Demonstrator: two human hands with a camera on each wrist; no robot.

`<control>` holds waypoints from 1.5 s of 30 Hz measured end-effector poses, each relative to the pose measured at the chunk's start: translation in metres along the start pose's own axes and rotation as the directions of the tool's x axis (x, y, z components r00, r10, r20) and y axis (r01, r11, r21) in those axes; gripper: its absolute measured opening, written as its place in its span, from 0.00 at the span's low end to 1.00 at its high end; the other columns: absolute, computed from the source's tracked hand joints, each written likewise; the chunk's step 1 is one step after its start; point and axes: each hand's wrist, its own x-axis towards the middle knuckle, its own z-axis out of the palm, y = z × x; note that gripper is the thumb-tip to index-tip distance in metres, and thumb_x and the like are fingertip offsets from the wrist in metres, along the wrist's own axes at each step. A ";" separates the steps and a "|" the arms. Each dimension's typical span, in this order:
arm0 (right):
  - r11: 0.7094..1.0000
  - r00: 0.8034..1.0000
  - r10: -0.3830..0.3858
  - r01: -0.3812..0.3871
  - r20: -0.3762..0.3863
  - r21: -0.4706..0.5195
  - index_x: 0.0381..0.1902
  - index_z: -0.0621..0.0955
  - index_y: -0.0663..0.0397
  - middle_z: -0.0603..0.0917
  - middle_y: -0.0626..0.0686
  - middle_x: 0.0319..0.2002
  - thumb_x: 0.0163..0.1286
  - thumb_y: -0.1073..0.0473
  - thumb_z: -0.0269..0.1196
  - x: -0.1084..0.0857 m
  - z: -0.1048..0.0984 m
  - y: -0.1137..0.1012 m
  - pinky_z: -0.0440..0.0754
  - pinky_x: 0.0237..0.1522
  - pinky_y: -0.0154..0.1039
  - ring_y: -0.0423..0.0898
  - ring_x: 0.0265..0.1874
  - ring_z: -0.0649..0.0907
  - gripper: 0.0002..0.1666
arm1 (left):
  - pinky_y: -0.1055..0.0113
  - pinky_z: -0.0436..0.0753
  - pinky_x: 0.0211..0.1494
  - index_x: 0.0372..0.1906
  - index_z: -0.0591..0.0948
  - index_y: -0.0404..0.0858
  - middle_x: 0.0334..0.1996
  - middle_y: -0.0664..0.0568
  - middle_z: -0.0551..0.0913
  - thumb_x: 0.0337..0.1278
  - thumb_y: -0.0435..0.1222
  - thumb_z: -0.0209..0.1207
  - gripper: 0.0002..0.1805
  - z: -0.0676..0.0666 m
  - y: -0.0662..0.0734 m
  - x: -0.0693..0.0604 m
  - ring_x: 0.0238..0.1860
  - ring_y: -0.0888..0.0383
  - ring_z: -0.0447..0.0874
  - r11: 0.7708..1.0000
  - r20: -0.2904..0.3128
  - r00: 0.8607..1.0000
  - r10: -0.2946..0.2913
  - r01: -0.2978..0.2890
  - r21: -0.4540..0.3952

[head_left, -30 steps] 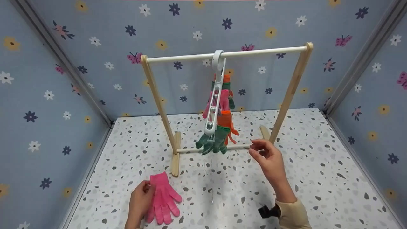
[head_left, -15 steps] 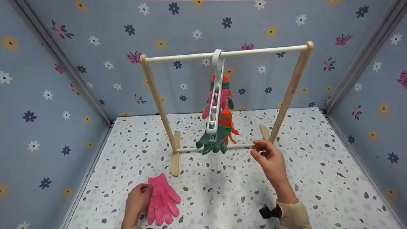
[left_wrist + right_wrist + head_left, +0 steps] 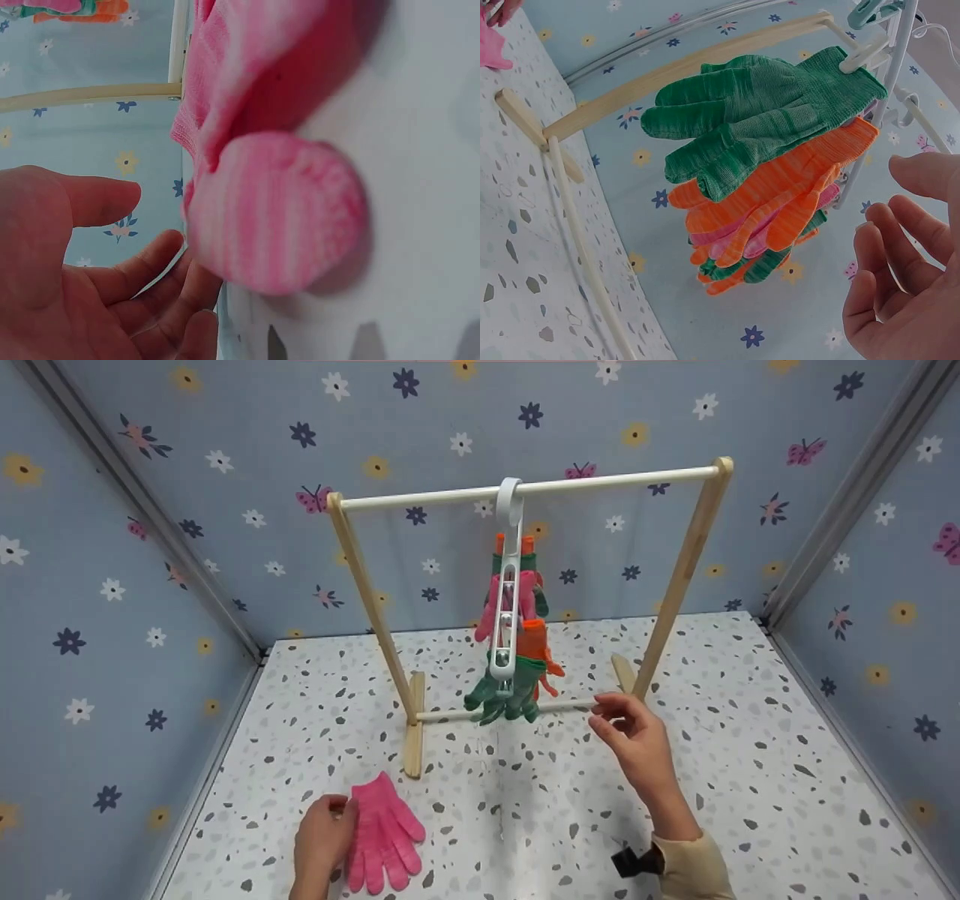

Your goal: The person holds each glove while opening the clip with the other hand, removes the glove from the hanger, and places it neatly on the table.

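Note:
A pink glove (image 3: 384,834) lies on the speckled table at the front left. My left hand (image 3: 322,840) is at its left edge; in the left wrist view the thumb stands apart and the relaxed fingers of the hand (image 3: 112,277) reach the glove (image 3: 274,214). My right hand (image 3: 641,746) is raised in front of the rack's right leg, fingers loosely bent and holding nothing. To its left, green (image 3: 506,690), orange (image 3: 534,641) and pink gloves hang from a white hanger (image 3: 510,577). In the right wrist view, the hand (image 3: 907,277) is apart from the green glove (image 3: 757,105).
A wooden rack with a white top bar (image 3: 615,482) carries the hanger. Its left foot (image 3: 413,750) stands behind the pink glove, and a low crossbar (image 3: 446,715) joins the legs. Flowered panels (image 3: 247,427) enclose the table.
The hanger has turned slightly, its near end shifting right. My left hand and the pink glove have moved a little toward the front, the hand also slightly left. My right hand is nearly still.

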 end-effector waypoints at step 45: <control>0.994 0.993 -0.105 0.104 0.045 0.024 0.52 0.81 0.66 0.82 0.59 0.47 0.69 0.67 0.65 0.020 0.018 -0.036 0.77 0.54 0.37 0.50 0.50 0.79 0.14 | 0.60 0.78 0.47 0.48 0.82 0.38 0.42 0.51 0.83 0.68 0.39 0.61 0.10 0.030 0.118 -0.002 0.44 0.55 0.80 0.757 -0.213 0.874 0.436 -0.484 -0.438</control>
